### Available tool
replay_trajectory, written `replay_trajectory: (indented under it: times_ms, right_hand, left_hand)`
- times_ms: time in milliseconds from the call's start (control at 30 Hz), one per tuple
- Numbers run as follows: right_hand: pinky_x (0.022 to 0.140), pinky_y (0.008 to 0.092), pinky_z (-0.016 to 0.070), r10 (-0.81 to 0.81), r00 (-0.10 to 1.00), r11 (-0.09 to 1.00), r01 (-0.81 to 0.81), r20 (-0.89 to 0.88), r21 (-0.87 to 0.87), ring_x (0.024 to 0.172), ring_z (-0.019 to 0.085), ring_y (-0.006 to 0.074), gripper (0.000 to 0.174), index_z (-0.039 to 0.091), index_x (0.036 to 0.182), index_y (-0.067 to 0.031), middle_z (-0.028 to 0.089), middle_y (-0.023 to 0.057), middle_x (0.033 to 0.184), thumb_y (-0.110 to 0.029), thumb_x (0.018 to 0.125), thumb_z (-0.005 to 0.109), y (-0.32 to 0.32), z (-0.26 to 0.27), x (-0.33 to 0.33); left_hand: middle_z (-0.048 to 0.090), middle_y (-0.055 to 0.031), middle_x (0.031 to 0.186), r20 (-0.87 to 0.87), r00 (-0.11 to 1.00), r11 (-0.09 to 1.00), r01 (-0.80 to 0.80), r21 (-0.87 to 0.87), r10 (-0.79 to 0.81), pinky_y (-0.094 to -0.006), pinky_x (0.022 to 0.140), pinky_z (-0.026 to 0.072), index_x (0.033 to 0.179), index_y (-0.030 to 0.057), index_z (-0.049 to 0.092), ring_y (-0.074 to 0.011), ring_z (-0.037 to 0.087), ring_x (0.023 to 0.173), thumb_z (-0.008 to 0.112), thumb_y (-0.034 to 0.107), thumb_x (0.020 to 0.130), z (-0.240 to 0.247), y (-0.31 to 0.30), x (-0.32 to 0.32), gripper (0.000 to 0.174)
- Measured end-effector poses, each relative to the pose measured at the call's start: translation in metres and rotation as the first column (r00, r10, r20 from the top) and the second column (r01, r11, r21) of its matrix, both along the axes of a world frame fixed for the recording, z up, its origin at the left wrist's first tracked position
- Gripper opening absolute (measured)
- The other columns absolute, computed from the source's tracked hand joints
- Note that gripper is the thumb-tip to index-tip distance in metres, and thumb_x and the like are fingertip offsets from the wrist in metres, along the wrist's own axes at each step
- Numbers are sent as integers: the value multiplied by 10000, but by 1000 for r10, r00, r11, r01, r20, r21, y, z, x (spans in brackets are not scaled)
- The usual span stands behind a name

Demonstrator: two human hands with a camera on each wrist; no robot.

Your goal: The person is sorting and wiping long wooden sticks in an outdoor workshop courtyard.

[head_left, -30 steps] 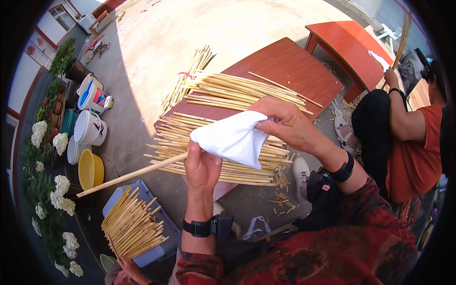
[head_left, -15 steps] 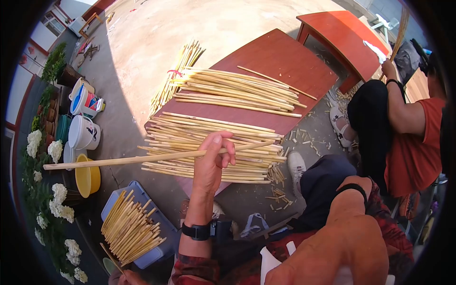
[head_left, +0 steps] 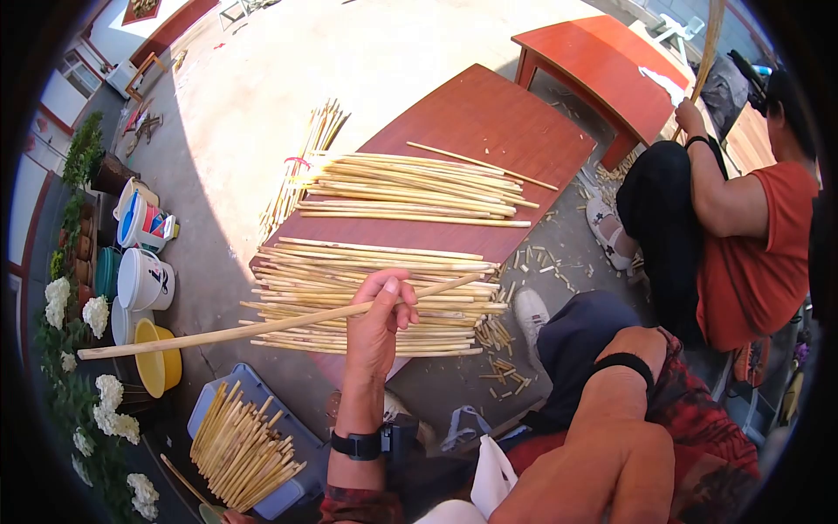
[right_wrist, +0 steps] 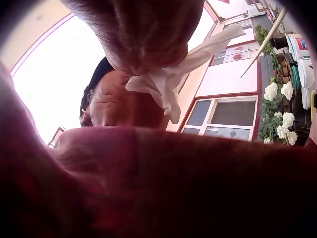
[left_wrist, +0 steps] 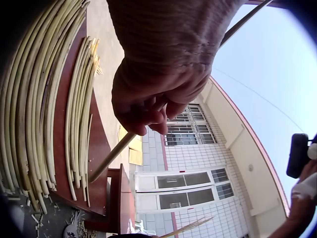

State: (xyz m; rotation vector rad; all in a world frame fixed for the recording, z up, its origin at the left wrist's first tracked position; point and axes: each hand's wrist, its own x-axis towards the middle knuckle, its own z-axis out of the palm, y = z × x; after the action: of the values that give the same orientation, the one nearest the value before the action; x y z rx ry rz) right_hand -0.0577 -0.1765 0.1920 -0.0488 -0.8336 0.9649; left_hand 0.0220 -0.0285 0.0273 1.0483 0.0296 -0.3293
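Note:
In the head view my left hand (head_left: 372, 327) holds a long pale peeled stick (head_left: 201, 334) between thumb and fingers, slanting across the piles below. The left wrist view shows the same stick (left_wrist: 111, 156) running out past the curled fingers. My right hand (head_left: 602, 454) is drawn in close to my body and grips a white cloth (head_left: 491, 476). Seen from the right wrist, the bunched cloth (right_wrist: 168, 82) trails out of that hand near a face; its fingers are mostly hidden. Under the left hand lies a thick layer of similar sticks (head_left: 305, 284).
A low red-brown table (head_left: 471, 105) carries a second pile of sticks (head_left: 410, 183). At lower left, a blue-grey tray (head_left: 301, 441) holds shorter sticks. A seated person (head_left: 742, 236) is at right by another table (head_left: 602, 65). Buckets (head_left: 144, 279) and a yellow basin (head_left: 157, 358) stand left.
The right hand has come off the stick with the white cloth and drawn back toward my body. The left hand keeps the stick, now lying more level across the view.

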Motion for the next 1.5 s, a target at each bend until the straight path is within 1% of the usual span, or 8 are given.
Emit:
replay_trajectory:
  times_ms: [233,300,433,700,933,1000,1167,1500]
  right_hand:
    - [498,314,415,-576,800,813,583,-169,-13,515,529,268,228,590,813,59,564,157,639,-162,820,534,18,4,-32]
    - [478,299,409,-944,326,311,929,47,-202,498,525,257,178,602,782,43,568,155,654,-123,811,546,23,10,-35]
    - [437,290,384,-629,747,631,652,214,-422,494,523,234,115,622,748,26,570,148,657,-74,778,573,-3,28,-23]
    - [365,245,236,-967,-256,-248,944,-8,-216,365,297,127,279,382,493,-60,435,68,486,36,690,555,55,29,-23]
    - [370,247,246,-979,148,189,421,-138,-887,385,326,132,298,336,568,-71,388,38,467,80,639,584,34,66,-39]
    - [448,221,333,-666,5,-639,512,746,-574,439,417,144,240,379,638,-49,449,51,505,64,648,590,48,66,-41]
    - [568,250,407,-777,499,597,776,384,201,594,508,189,136,441,838,11,536,96,692,4,743,539,-8,2,9]
    - [778,276,417,-697,670,497,709,257,-501,912,507,143,303,457,1095,-12,528,87,992,-67,806,528,-6,-38,50]
  left_hand:
    - [520,-55,710,6,1000,1000,-5,28,5,-237,542,440,979,-5,523,-80,417,508,459,181,876,3,1,-2,222]
    - [520,-55,710,1,1000,999,-14,29,14,-238,542,440,979,-5,523,-79,417,508,460,183,876,4,3,-3,223]
    - [518,-52,712,11,1000,1000,-9,19,9,-235,539,443,978,-4,524,-76,418,511,465,186,876,6,2,-2,224]
    - [513,-45,716,5,1000,999,1,41,-1,-225,535,437,980,0,521,-74,417,514,468,185,875,5,3,-2,219]
    - [511,-41,713,-16,1000,999,1,54,0,-229,535,436,978,5,525,-71,413,514,464,188,876,5,1,-1,217]
    - [510,-40,713,-13,1000,997,16,73,-15,-224,532,435,974,3,527,-69,411,514,467,189,875,4,-3,-3,219]
    - [511,-39,714,-7,1000,996,27,82,-26,-216,528,437,973,4,532,-68,414,515,469,188,874,5,-3,-4,218]
    - [561,-42,779,-166,981,993,-92,71,103,-217,600,450,939,11,546,-91,515,650,496,176,866,42,-9,-5,188]
